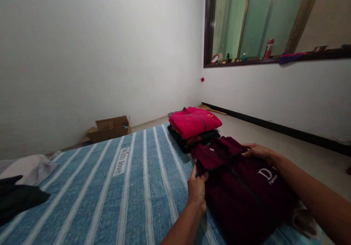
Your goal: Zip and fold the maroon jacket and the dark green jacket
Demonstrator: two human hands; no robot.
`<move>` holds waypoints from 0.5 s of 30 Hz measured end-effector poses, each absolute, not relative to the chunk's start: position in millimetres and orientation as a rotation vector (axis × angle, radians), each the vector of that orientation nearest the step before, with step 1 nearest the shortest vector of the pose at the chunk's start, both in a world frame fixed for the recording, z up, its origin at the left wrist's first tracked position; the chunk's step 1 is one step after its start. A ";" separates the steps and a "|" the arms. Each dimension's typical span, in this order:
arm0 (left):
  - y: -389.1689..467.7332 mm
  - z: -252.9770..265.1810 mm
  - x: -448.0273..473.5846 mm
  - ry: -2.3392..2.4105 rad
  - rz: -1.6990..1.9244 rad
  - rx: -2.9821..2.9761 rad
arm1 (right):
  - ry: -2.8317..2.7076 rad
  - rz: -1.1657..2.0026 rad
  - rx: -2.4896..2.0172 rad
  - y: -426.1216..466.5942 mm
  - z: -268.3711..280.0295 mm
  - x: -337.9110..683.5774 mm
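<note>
A maroon zip-up jacket (246,201) with a collar and white lettering lies on the blue striped bedsheet (137,186). My left hand (196,188) pinches its collar edge on the left side. On the far right side of the collar, my right hand (257,151) grips the fabric at the shoulder, fingers partly hidden by the cloth. Just beyond the collar stands a stack of folded clothes, with a bright pink zip-up top (193,120) uppermost and dark garments (182,142) beneath it.
Crumpled pale cloth (30,168) and a dark garment (22,197) lie at the bed's left side. An open cardboard box (109,129) sits on the floor by the wall. Several small items, including a red spray can (269,49), line the window ledge.
</note>
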State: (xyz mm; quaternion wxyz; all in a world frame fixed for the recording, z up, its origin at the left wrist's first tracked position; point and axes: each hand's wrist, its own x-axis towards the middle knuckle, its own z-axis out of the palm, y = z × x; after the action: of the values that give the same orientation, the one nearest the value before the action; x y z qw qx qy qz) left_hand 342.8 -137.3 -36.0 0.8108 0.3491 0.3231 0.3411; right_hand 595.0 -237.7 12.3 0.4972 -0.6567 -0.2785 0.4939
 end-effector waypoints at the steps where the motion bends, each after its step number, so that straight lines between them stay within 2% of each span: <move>1: -138.0 -34.6 342.4 0.668 0.750 0.743 | -0.673 1.195 -1.579 -236.9 15.5 595.4; 15: -134.8 -63.3 343.8 0.853 0.696 0.723 | -0.536 1.209 -1.734 -217.9 -18.6 604.7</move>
State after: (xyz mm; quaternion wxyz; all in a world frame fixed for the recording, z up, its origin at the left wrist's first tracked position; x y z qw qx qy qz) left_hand 343.8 -134.8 -63.3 0.7908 0.3360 0.3963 0.3235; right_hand 604.7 -217.9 -18.6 0.4619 -0.7052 -0.2181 0.4916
